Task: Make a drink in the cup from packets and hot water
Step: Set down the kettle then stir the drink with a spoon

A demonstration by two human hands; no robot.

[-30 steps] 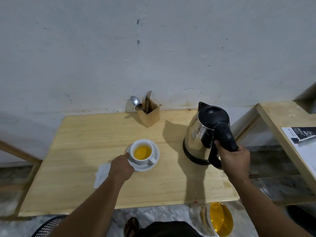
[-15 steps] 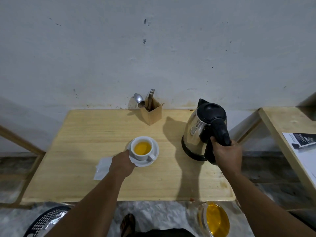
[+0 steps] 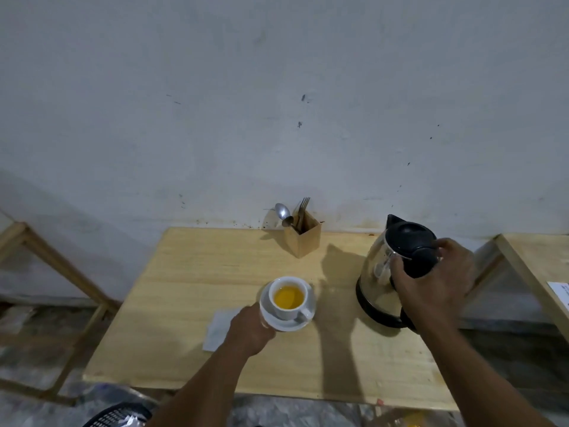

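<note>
The right hand [image 3: 437,285] is spread over the kettle [image 3: 391,266], fingers [image 3: 448,246] splayed across the back of the black lid and the thumb curled round the top of the handle; the grip looks loose, and whether it bears any weight cannot be told. The kettle stands upright on the table [image 3: 191,272], near the far right corner, spout turned to the wall.

The left hand [image 3: 251,329] is closed on the near-left rim of the saucer [image 3: 289,325], knuckles up, fingertips hidden beneath. The cup [image 3: 288,298] sits in the saucer's middle, just beyond those fingers, holding yellow-orange liquid well below the brim; its handle points to the near right.

A white packet [image 3: 217,329] lies flat just left of the hand, partly under the wrist. Between saucer and kettle runs a bare strip of wood crossed by the kettle's shadow. At the back edge a wooden holder [image 3: 303,240] stands against the wall with a spoon [image 3: 281,212] and fork [image 3: 303,206] in it, well apart from the cup. The left half of the table is open, as is the near edge in front of both forearms. The kettle's base is close to the right edge.
</note>
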